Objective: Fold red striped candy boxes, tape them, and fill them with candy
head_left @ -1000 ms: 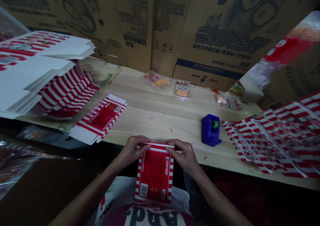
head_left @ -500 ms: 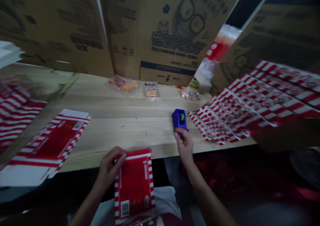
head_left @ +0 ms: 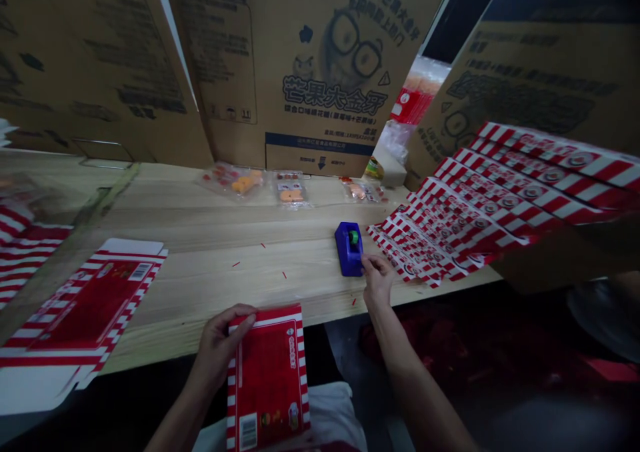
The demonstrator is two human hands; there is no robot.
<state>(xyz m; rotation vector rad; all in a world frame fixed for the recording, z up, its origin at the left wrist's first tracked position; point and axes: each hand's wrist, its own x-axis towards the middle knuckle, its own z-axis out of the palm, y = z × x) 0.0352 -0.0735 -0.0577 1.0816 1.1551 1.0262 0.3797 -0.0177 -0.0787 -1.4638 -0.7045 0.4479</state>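
Note:
My left hand (head_left: 219,349) grips the left edge of a flat red-and-white striped carton (head_left: 267,379), which rests upright against my body at the table's front edge. My right hand (head_left: 379,282) is apart from that carton, with its fingers loose and nothing in them. Those fingertips are right beside a blue tape dispenser (head_left: 349,249) with a green core, and I cannot tell whether they touch it. The fanned printed sheets lie just beyond that hand.
Fanned striped carton blanks (head_left: 480,212) overhang the table's right side. Another flat carton (head_left: 83,312) lies at left, by a striped stack (head_left: 25,252). Snack sachets (head_left: 291,190) lie along the back, against large cardboard boxes (head_left: 320,72). Red scraps dot the wooden table (head_left: 215,232).
My right hand has let go of the carton and gone to the blue dispenser. My left hand keeps the carton. The view has swung right, shifting the table's contents leftward.

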